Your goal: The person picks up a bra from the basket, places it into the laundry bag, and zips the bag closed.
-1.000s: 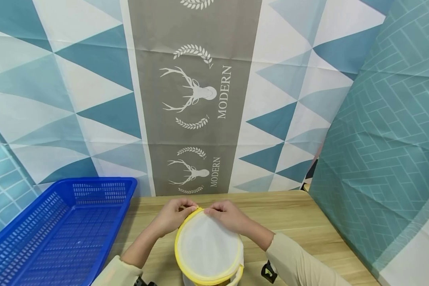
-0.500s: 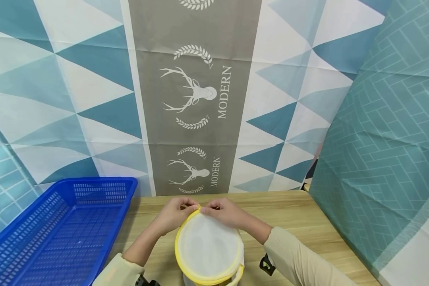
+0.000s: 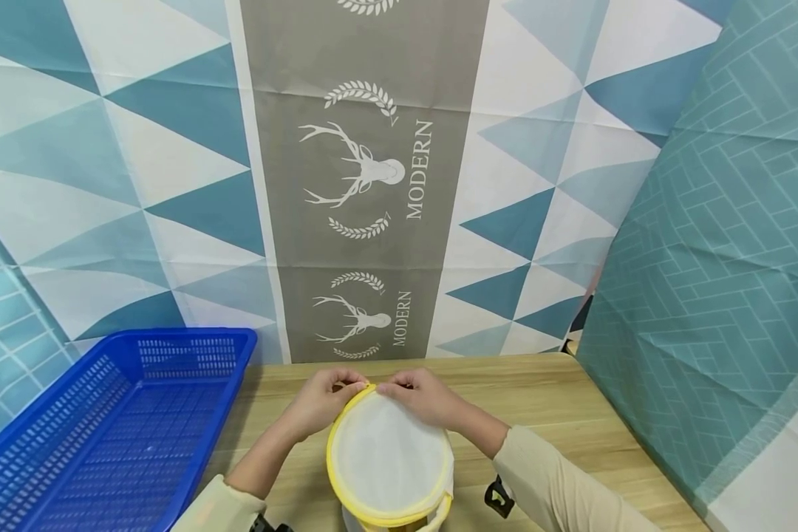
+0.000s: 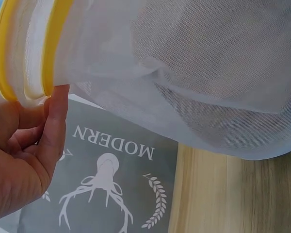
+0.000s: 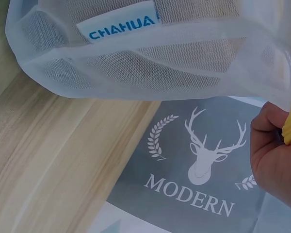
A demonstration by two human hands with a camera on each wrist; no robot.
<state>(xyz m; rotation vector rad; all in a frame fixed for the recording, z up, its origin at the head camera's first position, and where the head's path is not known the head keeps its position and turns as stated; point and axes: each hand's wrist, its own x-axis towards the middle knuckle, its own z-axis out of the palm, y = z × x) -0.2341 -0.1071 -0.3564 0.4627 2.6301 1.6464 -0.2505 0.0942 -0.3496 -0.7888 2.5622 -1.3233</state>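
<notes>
A white mesh laundry bag (image 3: 392,454) with yellow trim stands on the table, its round lid facing up. At the lid's far edge my left hand (image 3: 322,403) pinches the yellow zipper edge between thumb and fingers. Just to its right, my right hand (image 3: 422,399) grips the same rim, thumb on top. The left wrist view shows the left hand (image 4: 26,145) at the end of two yellow zipper bands, a gap between them. In the right wrist view the right hand (image 5: 276,150) holds the yellow edge; a "CHAHUA" label (image 5: 119,23) sits on the mesh side. The zipper pull is too small to make out.
A blue plastic basket (image 3: 126,428) stands at the left of the wooden table (image 3: 539,399). Behind the table hangs a patterned cloth (image 3: 366,185), and a teal cloth (image 3: 718,258) borders the right side.
Both hands stay at the far edge of the lid. The right hand's fingers shifted slightly left along the rim, then slightly back right.
</notes>
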